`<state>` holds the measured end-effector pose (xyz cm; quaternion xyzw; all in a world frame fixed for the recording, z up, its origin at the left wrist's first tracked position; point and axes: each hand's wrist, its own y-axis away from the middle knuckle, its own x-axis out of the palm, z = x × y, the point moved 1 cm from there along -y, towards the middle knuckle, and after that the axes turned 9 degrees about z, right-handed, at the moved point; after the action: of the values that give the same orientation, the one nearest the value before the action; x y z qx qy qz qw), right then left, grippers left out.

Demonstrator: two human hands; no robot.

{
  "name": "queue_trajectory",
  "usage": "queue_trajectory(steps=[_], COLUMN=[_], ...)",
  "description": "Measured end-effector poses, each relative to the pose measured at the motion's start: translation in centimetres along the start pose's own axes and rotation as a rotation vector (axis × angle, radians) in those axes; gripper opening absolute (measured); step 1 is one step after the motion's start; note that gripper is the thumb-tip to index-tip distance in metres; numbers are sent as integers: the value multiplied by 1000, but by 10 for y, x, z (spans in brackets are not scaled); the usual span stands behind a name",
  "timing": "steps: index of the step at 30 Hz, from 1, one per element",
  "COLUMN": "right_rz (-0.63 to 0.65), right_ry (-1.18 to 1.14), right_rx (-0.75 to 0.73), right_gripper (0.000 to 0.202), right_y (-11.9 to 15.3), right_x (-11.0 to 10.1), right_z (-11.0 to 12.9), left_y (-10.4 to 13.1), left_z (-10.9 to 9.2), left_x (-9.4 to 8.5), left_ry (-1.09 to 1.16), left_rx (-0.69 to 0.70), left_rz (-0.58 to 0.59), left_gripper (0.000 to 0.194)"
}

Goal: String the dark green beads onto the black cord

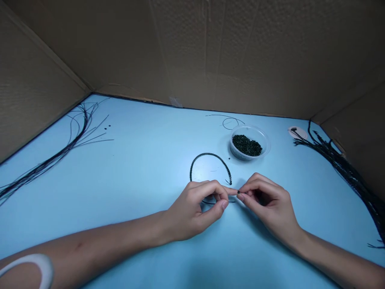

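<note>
A strand of small dark beads (207,154) curves in a loop on the blue table, its far end lying just above my hands. My left hand (200,206) is closed on the strand's thin dark cord (231,202), which sticks out past the thumb and index finger. Another finger of that hand reaches out to my right fingertips. My right hand (269,202) pinches a tiny dark bead (239,192) between thumb and forefinger. Beyond it stands a clear round tub (265,151) partly filled with dark beads (247,145).
A bundle of thin dark cords (60,154) lies at the left. Finished-looking beaded strands (339,158) lie at the right, near a pale round disc (301,133). A loose cord (223,123) curls behind the tub. Cardboard walls (186,52) enclose the table (144,160).
</note>
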<state>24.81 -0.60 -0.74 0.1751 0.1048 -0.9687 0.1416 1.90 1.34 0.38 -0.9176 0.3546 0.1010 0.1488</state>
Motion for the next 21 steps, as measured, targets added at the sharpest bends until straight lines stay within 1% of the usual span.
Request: queue_trajectory(steps=[7,9,11,15,17,21], right_rz=[28,66,117,212,236,219], right_ry=[-12,-79,-192,-399,-430,-422], right_rx=[27,33,42,110,128,134], right_gripper=[11,11,9,6,6,7], right_y=[-1,0,3,9,11,11], right_x=[-2,-3,-3,1,4,6], right_z=[4,5,5,4,3,3], left_y=[-2,-2,-2,0,0,1], left_z=[-1,-1,0,2,2,3], left_x=[1,2,3,4,4,4], left_ry=[15,11,-7,-71,-84,-84], left_rx=[10,13,20,53,64,68], left_rz=[6,3,-3,-1,0,3], left_gripper=[8,7,8,9,9,9])
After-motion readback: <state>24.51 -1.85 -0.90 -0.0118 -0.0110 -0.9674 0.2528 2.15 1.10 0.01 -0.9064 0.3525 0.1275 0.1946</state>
